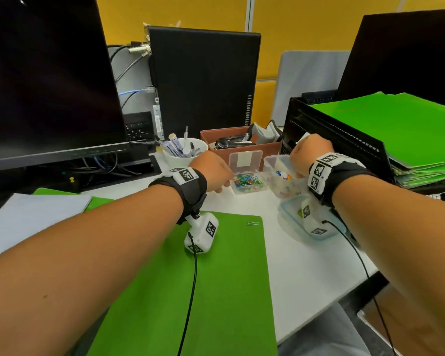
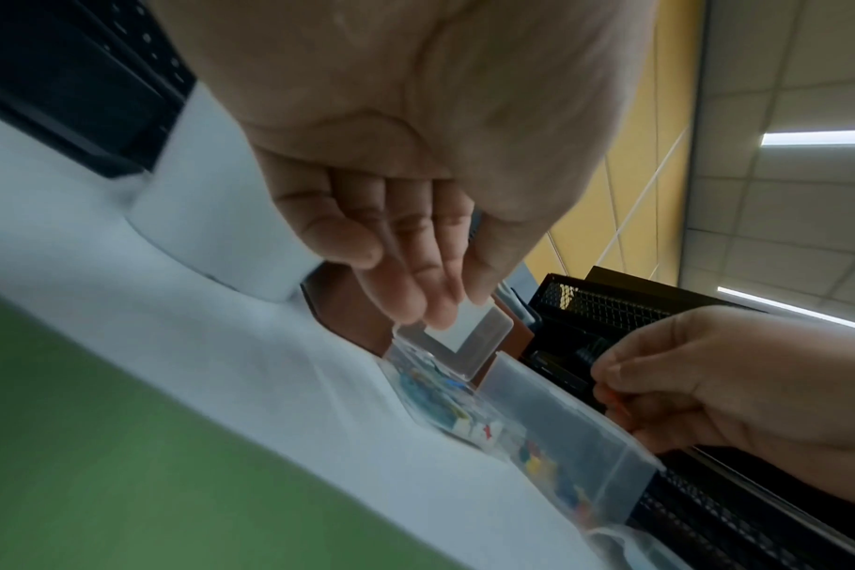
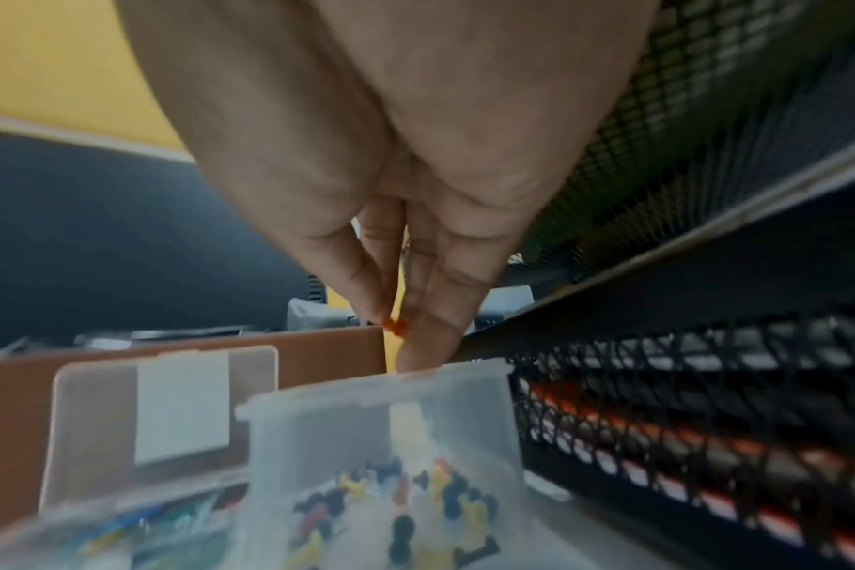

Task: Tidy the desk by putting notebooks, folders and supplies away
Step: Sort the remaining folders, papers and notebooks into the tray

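A small clear box of coloured paper clips (image 1: 247, 182) stands open on the white desk (image 1: 288, 265), its lid (image 2: 469, 339) raised. My left hand (image 1: 216, 176) reaches to its left edge with relaxed fingers (image 2: 416, 285), whose tips touch the lid; I see nothing in them. Beside the box stands a clear tub of coloured push pins (image 1: 280, 176). My right hand (image 1: 308, 152) hovers over the tub's far rim and pinches an orange push pin (image 3: 396, 328) between thumb and fingertips. A green folder (image 1: 216, 278) lies under my left forearm, a loose paper clip (image 1: 252, 223) at its corner.
The tub's blue-rimmed lid (image 1: 290, 214) lies under my right wrist. Behind are a brown tray (image 1: 270, 147), a white cup of pens (image 1: 183, 150), a monitor (image 1: 49, 73) and a computer case (image 1: 203, 78). A black mesh rack (image 1: 332, 140) holds green folders (image 1: 396, 129). A grey notebook (image 1: 31, 217) lies left.
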`<state>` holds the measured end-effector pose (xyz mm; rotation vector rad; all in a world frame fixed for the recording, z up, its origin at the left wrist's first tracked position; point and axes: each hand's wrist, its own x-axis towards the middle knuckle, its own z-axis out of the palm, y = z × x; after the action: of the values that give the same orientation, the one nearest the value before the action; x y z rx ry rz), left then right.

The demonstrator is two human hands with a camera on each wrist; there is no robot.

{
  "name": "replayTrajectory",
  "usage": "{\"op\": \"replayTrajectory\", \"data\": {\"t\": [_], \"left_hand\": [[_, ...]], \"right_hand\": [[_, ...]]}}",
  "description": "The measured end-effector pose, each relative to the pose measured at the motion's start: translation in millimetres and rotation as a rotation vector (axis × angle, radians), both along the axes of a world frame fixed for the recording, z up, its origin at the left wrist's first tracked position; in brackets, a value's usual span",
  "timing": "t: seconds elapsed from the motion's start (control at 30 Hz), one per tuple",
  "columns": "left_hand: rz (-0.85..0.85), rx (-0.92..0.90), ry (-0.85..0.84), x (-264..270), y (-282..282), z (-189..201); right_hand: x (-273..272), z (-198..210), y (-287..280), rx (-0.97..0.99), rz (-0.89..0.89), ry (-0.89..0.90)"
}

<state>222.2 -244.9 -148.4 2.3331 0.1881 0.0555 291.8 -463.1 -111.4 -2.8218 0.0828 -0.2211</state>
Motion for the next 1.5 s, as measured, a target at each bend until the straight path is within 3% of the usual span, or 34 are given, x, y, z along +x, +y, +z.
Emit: {"op": "replayTrajectory", "data": {"t": [0.13, 0.3, 0.5, 0.7, 0.83, 1.13, 1.5], "left_hand": [[-0.026, 0.029, 0.036, -22, 28, 9], [0.018, 0.074, 0.014, -61, 63, 11], [0.084, 0.181, 0.101, -114, 118, 16], [0.142, 0.278, 0.208, -166, 161, 18], [0.116, 0.391, 0.262, -187, 167, 7], [-0.022, 0.382, 0.257, -190, 147, -7], [0.000, 0.401, 0.232, -194, 145, -11]], "right_hand": [[-14, 1, 20, -0.147, 0.105, -0.028], [-53, 6, 70, -0.089, 0.312, -0.126], [-118, 7, 139, -0.109, 0.682, 0.086], [-164, -19, 190, -0.026, 0.839, 0.331], [-183, -35, 220, -0.057, 0.874, 0.293], [-183, -41, 250, -0.163, 0.878, 0.321], [-177, -45, 242, 0.014, 0.808, 0.436]]}}
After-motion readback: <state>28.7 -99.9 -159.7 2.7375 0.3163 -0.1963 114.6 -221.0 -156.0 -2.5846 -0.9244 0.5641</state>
